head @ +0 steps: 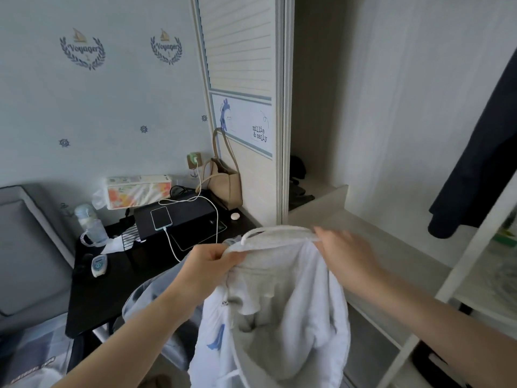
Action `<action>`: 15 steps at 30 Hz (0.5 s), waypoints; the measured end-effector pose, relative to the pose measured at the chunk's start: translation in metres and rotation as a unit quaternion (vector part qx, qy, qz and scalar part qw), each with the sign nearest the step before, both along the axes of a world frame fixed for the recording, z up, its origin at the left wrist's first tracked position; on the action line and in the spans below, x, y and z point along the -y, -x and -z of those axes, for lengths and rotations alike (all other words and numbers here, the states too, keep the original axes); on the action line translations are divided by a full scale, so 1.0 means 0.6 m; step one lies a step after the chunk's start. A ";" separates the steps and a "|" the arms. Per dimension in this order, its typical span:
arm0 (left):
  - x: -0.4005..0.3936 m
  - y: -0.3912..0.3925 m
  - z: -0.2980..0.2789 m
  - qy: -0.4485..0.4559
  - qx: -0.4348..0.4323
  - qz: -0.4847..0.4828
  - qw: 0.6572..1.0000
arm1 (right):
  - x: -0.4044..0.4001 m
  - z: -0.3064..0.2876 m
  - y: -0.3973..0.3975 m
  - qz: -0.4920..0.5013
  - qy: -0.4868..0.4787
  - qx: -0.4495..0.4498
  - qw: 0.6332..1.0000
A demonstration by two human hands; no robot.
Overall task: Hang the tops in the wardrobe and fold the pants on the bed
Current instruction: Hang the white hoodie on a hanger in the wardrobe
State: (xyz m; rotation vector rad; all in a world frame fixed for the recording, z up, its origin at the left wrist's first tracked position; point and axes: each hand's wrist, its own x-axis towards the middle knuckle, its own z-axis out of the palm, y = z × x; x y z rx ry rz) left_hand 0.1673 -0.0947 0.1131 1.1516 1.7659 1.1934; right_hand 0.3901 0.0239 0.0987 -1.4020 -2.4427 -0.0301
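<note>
Apparently blurred right hand (344, 247) fingers at white top (282, 303), grip unclear.

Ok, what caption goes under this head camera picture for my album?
Both hands, left hand and right hand, hold a white hoodie by its hanger before the open wardrobe.

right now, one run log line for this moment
step: hanging top | left hand: grips white hooded top | right hand: at its white hanger | white wardrobe: open

Home bedroom, likely a kid's: nautical "Voyager" wallpaper (84, 50) far left, open white wardrobe (316, 107) on the right, dark jacket (481, 163) hanging inside, cluttered black bedside desk (92, 298) with charging phone (161, 217), tissue pack (138, 191).
</note>
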 end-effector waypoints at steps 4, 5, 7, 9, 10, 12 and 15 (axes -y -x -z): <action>-0.020 -0.029 0.011 0.011 0.005 -0.011 1.000 | -0.017 -0.028 -0.024 0.086 -0.090 0.113 0.986; -0.025 -0.039 0.009 0.003 -0.004 -0.014 1.000 | -0.019 -0.035 -0.034 0.099 -0.073 0.102 0.987; -0.034 -0.059 0.007 -0.035 -0.038 -0.013 0.999 | -0.024 -0.049 -0.056 0.102 -0.028 0.045 0.993; -0.037 -0.074 0.004 -0.084 -0.074 0.051 0.992 | -0.029 -0.065 -0.069 0.094 0.045 -0.030 0.994; -0.037 -0.085 0.006 -0.111 -0.107 0.110 0.982 | -0.029 -0.073 -0.075 0.079 0.059 -0.077 0.992; -0.039 -0.110 0.015 -0.150 -0.226 0.214 0.938 | -0.032 -0.087 -0.084 0.029 0.022 -0.155 0.987; -0.049 -0.157 0.026 -0.200 -0.330 0.250 0.888 | -0.034 -0.113 -0.090 -0.050 0.015 -0.220 0.974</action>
